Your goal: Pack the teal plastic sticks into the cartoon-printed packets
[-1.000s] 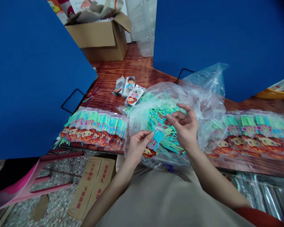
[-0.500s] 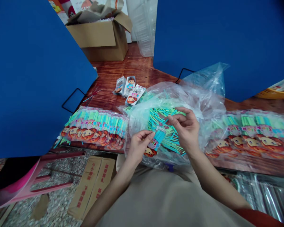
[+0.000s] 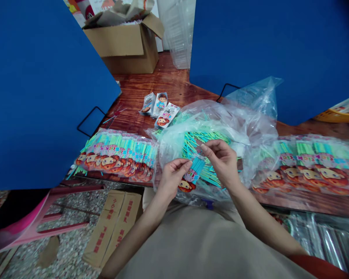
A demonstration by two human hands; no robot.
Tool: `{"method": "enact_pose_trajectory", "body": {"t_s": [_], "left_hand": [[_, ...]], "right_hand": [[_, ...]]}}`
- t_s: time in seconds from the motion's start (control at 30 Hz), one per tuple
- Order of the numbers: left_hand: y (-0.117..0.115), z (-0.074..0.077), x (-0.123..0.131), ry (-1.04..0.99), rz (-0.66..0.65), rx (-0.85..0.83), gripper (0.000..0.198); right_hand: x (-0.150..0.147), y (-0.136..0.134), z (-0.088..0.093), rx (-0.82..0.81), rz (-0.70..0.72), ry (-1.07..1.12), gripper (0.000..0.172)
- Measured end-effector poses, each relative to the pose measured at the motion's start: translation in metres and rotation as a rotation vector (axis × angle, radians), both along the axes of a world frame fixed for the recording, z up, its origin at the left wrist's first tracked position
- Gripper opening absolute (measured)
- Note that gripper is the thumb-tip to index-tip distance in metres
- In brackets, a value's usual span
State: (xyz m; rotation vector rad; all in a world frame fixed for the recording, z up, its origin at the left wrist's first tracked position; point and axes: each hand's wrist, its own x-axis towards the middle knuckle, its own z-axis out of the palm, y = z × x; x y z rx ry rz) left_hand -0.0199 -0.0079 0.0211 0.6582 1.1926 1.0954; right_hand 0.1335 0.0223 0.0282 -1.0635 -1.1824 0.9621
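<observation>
My left hand (image 3: 174, 176) pinches a small clear packet (image 3: 195, 168) by its left edge. Blue sticks fill the packet, and a red-haired cartoon figure is printed at its lower end. At the packet's upper end, my right hand (image 3: 222, 161) has thumb and forefinger pressed together; what lies between them is too small to make out. Beneath both hands, a large clear plastic bag (image 3: 174, 149) lies spread around a heap of loose green and blue sticks (image 3: 212, 136).
Rows of filled packets lie left (image 3: 116, 155) and right (image 3: 311, 164) of the bag. Printed card stacks (image 3: 161, 104) sit behind it, near an open cardboard box (image 3: 125, 46). Blue panels (image 3: 46, 97) flank the wooden table (image 3: 174, 83). A pink stool (image 3: 61, 228) stands lower left.
My right hand has moved down and left, bringing its fingertips to the packet's upper end. My left hand still holds the packet, nearly in the same place.
</observation>
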Motion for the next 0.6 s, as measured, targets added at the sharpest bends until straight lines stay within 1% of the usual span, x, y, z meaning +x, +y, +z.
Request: {"method": "enact_pose_trajectory", "body": {"t_s": [0.07, 0.23, 0.33, 0.4, 0.53, 0.6], "left_hand": [[0.0, 0.002, 0.001, -0.016, 0.005, -0.008, 0.034], [0.001, 0.003, -0.001, -0.015, -0.007, -0.008, 0.033], [0.001, 0.002, -0.001, -0.013, -0.02, 0.004, 0.032], [0.001, 0.002, 0.0, -0.02, -0.026, 0.002, 0.032], [0.0, 0.002, 0.002, -0.04, -0.03, -0.012, 0.032], [0.0, 0.002, 0.003, -0.04, -0.027, -0.008, 0.033]], "right_hand": [[0.005, -0.001, -0.002, 0.015, 0.029, -0.082, 0.017], [0.023, -0.002, -0.002, 0.094, 0.164, -0.266, 0.01], [0.031, -0.004, -0.001, 0.123, 0.187, -0.33, 0.01], [0.032, -0.005, -0.002, 0.079, 0.184, -0.329, 0.012], [0.031, -0.006, -0.007, -0.049, 0.172, -0.221, 0.017], [0.031, -0.007, -0.008, -0.065, 0.176, -0.224, 0.017]]}}
